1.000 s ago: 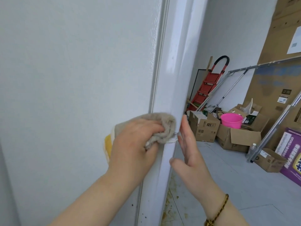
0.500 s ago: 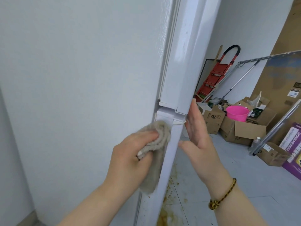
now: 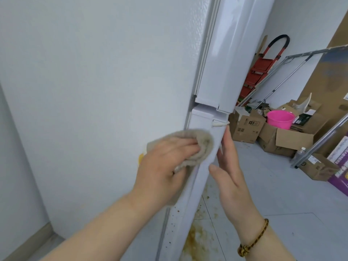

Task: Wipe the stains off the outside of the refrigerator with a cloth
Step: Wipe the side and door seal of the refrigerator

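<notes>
The white refrigerator [image 3: 98,87] fills the left and middle of the head view, seen along its side panel and door edges. My left hand [image 3: 163,166] grips a crumpled beige cloth [image 3: 203,144] and presses it against the lower door's edge [image 3: 199,178], just below the gap between the two doors. A yellow patch [image 3: 141,158] shows by that hand's knuckles. My right hand [image 3: 231,170] lies flat with straight fingers against the front of the lower door. Small brown specks [image 3: 175,221] dot the door edge lower down.
Brown stains [image 3: 197,240] mark the tiled floor at the refrigerator's foot. Behind on the right stand cardboard boxes [image 3: 246,127], a pink bucket [image 3: 279,119], a red step ladder [image 3: 261,68], metal poles [image 3: 320,142] and a purple box [image 3: 340,166].
The view has shifted so the gap between the two doors shows. My left hand has moved the cloth along the lower door's edge. My right hand stays flat on the door front.
</notes>
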`<action>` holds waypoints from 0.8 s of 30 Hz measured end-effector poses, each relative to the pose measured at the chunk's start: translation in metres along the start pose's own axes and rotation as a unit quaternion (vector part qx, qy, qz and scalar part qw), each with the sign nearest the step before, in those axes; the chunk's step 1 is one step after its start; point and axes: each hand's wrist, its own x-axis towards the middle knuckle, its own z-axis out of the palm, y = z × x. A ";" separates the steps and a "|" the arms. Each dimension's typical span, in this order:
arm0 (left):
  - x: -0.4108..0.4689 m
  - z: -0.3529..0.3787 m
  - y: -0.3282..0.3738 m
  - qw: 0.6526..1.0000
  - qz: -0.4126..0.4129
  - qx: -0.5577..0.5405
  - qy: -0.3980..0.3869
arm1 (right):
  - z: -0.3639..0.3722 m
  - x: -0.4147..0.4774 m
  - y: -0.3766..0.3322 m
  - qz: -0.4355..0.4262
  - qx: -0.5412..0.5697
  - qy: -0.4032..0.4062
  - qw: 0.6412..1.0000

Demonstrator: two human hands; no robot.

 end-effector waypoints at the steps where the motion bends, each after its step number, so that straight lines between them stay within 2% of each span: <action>1: 0.017 -0.004 0.001 1.000 0.008 -0.001 0.015 | -0.001 0.001 0.000 0.002 0.006 0.001 1.000; 5: 0.052 -0.010 0.001 0.997 0.023 -0.031 0.060 | -0.002 0.001 0.001 0.002 0.014 0.003 1.000; 7: 0.037 -0.004 -0.006 0.997 0.058 -0.033 0.035 | -0.001 0.001 0.002 -0.005 0.016 0.001 1.000; 10: -0.001 0.010 -0.019 0.994 0.090 0.056 -0.006 | 0.000 0.002 0.004 -0.021 0.010 0.000 1.000; 13: -0.017 0.018 -0.030 0.987 0.091 0.134 0.010 | -0.002 0.003 0.007 -0.029 -0.004 -0.006 1.000; 18: 0.005 0.004 -0.037 0.979 0.161 0.121 -0.021 | -0.001 0.003 0.008 -0.042 -0.017 0.002 0.999; 21: 0.013 0.003 -0.035 0.985 0.147 0.089 -0.015 | 0.003 0.003 0.008 -0.044 -0.017 0.012 0.999; 24: -0.031 0.012 -0.041 0.987 0.122 0.089 -0.047 | 0.004 0.003 0.010 -0.043 -0.004 0.011 0.999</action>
